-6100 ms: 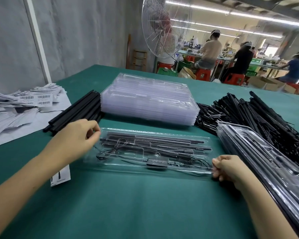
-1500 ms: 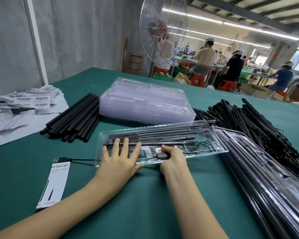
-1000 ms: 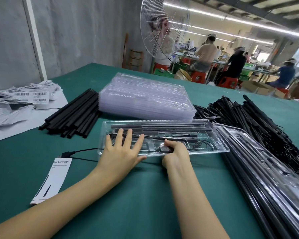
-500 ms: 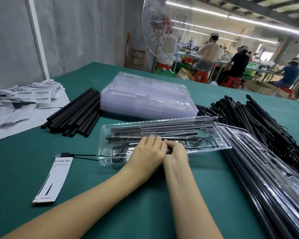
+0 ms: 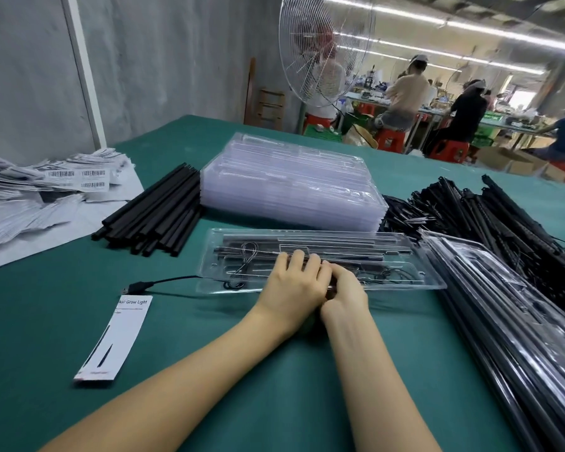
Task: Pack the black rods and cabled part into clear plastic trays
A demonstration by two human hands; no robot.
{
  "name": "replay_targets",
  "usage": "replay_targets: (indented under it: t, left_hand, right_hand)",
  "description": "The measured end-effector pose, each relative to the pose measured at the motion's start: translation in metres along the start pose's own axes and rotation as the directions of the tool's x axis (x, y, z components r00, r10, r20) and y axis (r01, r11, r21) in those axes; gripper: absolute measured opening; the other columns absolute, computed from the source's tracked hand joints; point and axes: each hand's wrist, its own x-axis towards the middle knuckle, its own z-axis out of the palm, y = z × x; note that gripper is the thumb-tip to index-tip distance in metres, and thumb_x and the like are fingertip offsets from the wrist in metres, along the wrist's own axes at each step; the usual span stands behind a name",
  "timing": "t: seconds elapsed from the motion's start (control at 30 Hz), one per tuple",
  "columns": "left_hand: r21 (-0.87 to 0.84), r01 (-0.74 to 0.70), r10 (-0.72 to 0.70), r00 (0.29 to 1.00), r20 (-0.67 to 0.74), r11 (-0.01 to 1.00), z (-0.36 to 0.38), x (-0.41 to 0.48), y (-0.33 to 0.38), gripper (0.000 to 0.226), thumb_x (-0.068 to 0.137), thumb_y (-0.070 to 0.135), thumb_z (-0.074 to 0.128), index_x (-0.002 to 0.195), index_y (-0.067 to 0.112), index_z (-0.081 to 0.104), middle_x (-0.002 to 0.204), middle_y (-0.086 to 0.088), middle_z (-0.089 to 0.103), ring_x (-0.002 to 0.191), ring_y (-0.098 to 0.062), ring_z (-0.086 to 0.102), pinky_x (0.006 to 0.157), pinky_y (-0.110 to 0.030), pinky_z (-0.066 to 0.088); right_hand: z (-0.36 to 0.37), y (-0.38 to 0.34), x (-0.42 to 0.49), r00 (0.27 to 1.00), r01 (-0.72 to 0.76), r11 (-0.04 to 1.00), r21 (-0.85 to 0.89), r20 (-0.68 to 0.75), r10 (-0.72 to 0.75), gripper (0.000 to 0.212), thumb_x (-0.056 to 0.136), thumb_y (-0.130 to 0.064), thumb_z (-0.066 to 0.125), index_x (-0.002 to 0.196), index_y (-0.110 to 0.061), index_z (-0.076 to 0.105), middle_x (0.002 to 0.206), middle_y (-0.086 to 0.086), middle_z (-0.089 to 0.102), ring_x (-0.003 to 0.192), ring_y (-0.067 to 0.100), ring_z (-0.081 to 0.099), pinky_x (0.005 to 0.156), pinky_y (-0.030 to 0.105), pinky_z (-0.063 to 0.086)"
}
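Two hands, left hand (image 5: 291, 288) and right hand (image 5: 344, 290), curled together on tray (image 5: 416, 282); pinch hidden. Seat cable (image 5: 177, 279) flat, then tuck left plug (image 5: 137, 286).

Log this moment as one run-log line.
stage: filling clear tray | left hand: pressing on tray | right hand: curled at tray, grip hidden | USB plug: outside tray, on table

Your tray (image 5: 405, 256) is glossy clear plastic; the rods (image 5: 157, 220) look matt black; the bench (image 5: 242, 386) wears smooth green cloth.
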Motion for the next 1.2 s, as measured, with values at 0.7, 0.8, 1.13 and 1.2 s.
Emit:
replay_targets:
  t: [0.7,0.8,1.13,1.2]
  left_hand:
    - [-0.035,-0.072,0.078,0.975,0.210,0.997,-0.007,0.004,0.008,0.017,0.074,0.019,0.056,0.071,0.024,0.072,0.066,0.005,0.066,0.061,-0.014,0.064,0.055,-0.023,0.050]
    - [-0.175,-0.100,0.132,0.975,0.179,0.979,-0.030,-0.012,-0.004,0.038,0.068,0.033,0.073,0.102,0.018,0.073,0.103,-0.001,0.071,0.103,-0.016,0.066,0.087,-0.032,0.053]
    - [-0.508,0.676,-0.298,0.713,0.635,0.534,-0.066,-0.092,-0.155,0.036,0.086,0.070,0.029,0.098,0.044,0.051,0.096,0.021,0.062,0.098,0.003,0.055,0.078,-0.021,0.041]
    - [-0.506,0.678,-0.295,0.710,0.639,0.534,-0.058,-0.103,-0.156,0.063,0.072,0.088,0.018,0.100,0.044,0.053,0.093,0.021,0.063,0.097,0.008,0.054,0.077,-0.019,0.040]
  right_hand:
    - [-0.037,-0.016,0.013,0.971,-0.025,0.996,-0.091,0.233,0.045,0.019,0.095,-0.006,0.050,0.077,-0.003,0.053,0.071,0.013,0.055,0.059,0.021,0.060,0.043,0.026,0.054]
    - [-0.037,-0.015,0.017,0.973,-0.024,0.998,-0.057,0.227,0.037,0.018,0.095,-0.003,0.048,0.078,0.000,0.052,0.076,0.015,0.056,0.045,0.020,0.064,0.041,0.027,0.054]
    - [-0.038,-0.021,0.026,0.971,-0.074,0.995,-0.060,0.221,0.085,0.014,0.097,-0.007,0.046,0.086,0.002,0.049,0.091,0.017,0.056,0.104,0.034,0.053,0.098,0.052,0.038]
    - [-0.038,-0.021,0.026,0.970,-0.094,0.995,-0.029,0.223,0.098,0.016,0.098,-0.007,0.045,0.085,0.002,0.048,0.091,0.017,0.055,0.114,0.036,0.051,0.103,0.053,0.035]
